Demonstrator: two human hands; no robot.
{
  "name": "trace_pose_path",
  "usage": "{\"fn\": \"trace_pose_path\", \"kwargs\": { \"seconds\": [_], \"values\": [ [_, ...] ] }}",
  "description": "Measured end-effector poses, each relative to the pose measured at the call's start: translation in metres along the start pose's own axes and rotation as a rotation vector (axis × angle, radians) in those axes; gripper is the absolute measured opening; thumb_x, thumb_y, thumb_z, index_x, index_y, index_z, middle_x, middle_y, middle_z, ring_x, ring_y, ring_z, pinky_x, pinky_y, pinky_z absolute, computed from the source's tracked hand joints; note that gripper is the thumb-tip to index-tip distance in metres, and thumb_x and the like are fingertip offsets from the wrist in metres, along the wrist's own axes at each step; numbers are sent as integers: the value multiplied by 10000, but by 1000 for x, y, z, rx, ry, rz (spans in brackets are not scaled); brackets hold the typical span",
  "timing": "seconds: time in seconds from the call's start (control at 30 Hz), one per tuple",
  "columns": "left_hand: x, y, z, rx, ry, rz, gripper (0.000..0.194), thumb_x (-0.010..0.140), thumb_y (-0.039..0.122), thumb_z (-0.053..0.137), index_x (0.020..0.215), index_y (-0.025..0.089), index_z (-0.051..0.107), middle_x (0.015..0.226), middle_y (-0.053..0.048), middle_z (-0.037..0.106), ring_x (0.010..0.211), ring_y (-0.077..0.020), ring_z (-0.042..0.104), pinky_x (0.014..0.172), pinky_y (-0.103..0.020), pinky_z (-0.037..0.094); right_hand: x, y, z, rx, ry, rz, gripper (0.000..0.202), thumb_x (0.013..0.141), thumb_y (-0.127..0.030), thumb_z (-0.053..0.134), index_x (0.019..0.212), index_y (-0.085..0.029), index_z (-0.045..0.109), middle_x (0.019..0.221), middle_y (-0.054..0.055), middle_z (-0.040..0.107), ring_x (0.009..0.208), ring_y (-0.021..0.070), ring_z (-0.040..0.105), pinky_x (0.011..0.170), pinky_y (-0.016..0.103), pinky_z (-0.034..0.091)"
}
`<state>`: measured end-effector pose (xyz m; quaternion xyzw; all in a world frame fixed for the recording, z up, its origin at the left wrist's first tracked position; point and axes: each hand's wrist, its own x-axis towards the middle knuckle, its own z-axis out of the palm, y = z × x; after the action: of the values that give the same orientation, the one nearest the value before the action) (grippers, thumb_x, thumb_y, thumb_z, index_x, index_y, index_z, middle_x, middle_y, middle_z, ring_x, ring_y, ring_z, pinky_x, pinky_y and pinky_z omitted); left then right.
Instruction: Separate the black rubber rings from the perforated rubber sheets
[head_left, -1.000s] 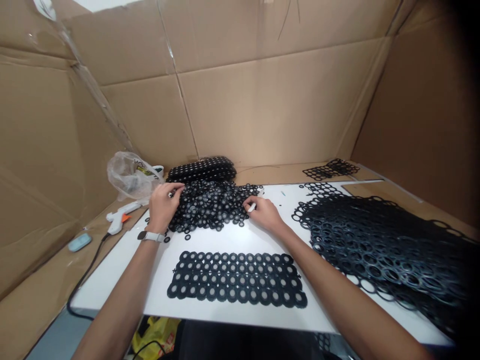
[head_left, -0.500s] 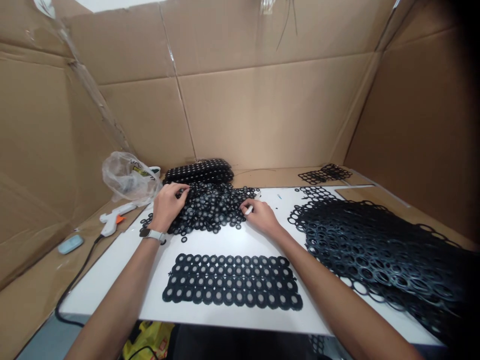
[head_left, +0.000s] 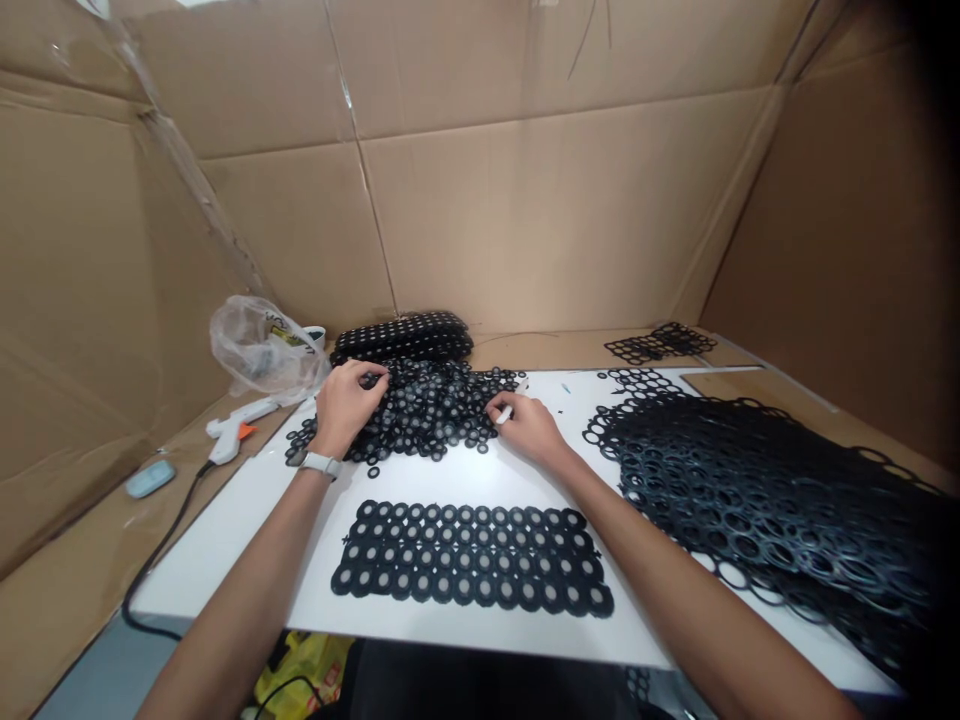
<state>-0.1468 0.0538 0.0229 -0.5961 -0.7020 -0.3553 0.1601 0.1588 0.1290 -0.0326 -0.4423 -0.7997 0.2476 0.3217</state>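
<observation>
My left hand [head_left: 347, 402] is at the left side of a heap of small black rings [head_left: 427, 405], thumb and forefinger pinched; whatever is between the fingertips is too small to make out. At the heap's right edge, my right hand [head_left: 529, 428] is closed around a thin white tool [head_left: 505, 414]. Nearer the front edge of the white table [head_left: 480, 475] lies a black sheet of joined rings [head_left: 472, 556] in several rows, with pale grey centres. Neither hand touches that sheet.
A large pile of black ring netting [head_left: 750, 490] covers the right side. Behind the heap lies a dotted black stack [head_left: 405, 336]. A plastic bag [head_left: 262, 345], a white glue gun [head_left: 229, 433] and a light blue case [head_left: 151, 479] are on the left. Cardboard walls [head_left: 562, 220] surround the table.
The view has shifted slightly. My left hand's fingertips have moved a little right over the heap and its wrist has turned. My right hand has barely moved, still holding the white tool.
</observation>
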Motion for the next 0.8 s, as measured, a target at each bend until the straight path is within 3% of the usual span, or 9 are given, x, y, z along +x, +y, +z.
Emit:
{"fn": "trace_pose_path", "kwargs": {
  "seconds": [0.37, 0.8],
  "values": [
    [1, -4, 4, 42, 18, 49, 179, 933, 354, 675, 976, 281, 834, 1062, -31, 804, 898, -264, 684, 808, -391, 523, -1, -4, -2, -19, -6, 19, 244, 886, -160, 619, 1017, -241, 808, 1091, 18, 801, 949, 210, 695, 780, 255, 443],
    [-1, -1, 4, 28, -11, 47, 222, 959, 333, 630, 1036, 280, 832, 1129, -31, 792, 994, -282, 676, 900, -424, 525, -1, -5, -3, -18, -6, 16, 258, 882, -150, 612, 1012, -256, 807, 1099, 0, 799, 942, 197, 694, 817, 251, 453]
  ]
}}
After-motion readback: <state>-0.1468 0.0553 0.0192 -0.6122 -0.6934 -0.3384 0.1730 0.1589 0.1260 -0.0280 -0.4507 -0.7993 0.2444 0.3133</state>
